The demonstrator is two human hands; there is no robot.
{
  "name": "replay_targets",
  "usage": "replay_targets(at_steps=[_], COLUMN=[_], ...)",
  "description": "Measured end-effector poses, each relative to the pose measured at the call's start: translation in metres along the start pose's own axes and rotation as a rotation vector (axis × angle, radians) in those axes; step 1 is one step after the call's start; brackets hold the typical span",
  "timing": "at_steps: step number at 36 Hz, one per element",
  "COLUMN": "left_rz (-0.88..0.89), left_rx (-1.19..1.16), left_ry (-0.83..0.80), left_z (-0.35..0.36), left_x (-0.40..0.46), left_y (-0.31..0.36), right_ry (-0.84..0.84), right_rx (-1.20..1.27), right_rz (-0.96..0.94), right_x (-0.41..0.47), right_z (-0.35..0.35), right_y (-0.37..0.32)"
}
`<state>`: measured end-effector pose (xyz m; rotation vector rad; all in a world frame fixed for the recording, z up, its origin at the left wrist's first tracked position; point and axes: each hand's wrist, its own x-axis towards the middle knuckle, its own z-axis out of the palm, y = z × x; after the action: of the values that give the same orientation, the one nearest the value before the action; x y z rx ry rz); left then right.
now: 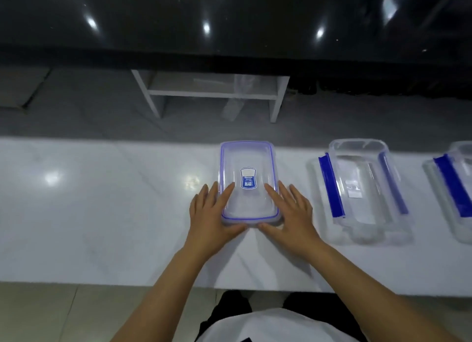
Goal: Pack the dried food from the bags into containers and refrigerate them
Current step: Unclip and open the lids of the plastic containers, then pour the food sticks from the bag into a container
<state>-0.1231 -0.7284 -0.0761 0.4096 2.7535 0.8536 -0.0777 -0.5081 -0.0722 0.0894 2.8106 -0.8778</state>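
Clear container (247, 163) with blue-rimmed lid seen on white counter (102, 201), near far edge. Left hand (213, 214) laid flat, fingers straight, against container's left side and lid. Right hand (288, 211) likewise flat on right side, thumb at near edge. Second container (362, 188) with blue clips sits well apart at right.
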Motion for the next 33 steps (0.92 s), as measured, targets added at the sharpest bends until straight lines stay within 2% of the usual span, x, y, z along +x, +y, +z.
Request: replay_targets(at_steps=[6, 13, 16, 19, 23, 27, 33], left_rz=[-0.014, -0.028, -0.068, -0.046, 0.034, 0.138, 0.379], left_rx=[-0.048, 0.005, 0.015, 0.002, -0.011, 0.015, 0.027], left_ry=[-0.021, -0.068, -0.086, -0.061, -0.022, -0.034, -0.120], left_z=[0.001, 0.000, -0.009, -0.025, -0.036, -0.020, 0.046], left_x=[0.003, 0.004, 0.003, -0.001, -0.008, -0.021, -0.046], left_y=[0.002, 0.002, 0.011, 0.031, 0.086, 0.166, 0.287], right_ry=[-0.027, -0.079, -0.129, -0.109, 0.063, 0.240, 0.377], right_rx=[0.032, -0.024, -0.016, -0.036, -0.080, -0.121, -0.143], right_rz=[0.032, 0.029, 0.062, 0.045, -0.008, 0.007, 0.245], right_x=[0.002, 0.000, -0.005, -0.024, -0.073, -0.136, -0.246], right_z=[-0.004, -0.006, -0.019, -0.042, -0.081, -0.129, -0.197], right_y=[0.001, 0.000, -0.007, -0.011, 0.001, 0.041, 0.138])
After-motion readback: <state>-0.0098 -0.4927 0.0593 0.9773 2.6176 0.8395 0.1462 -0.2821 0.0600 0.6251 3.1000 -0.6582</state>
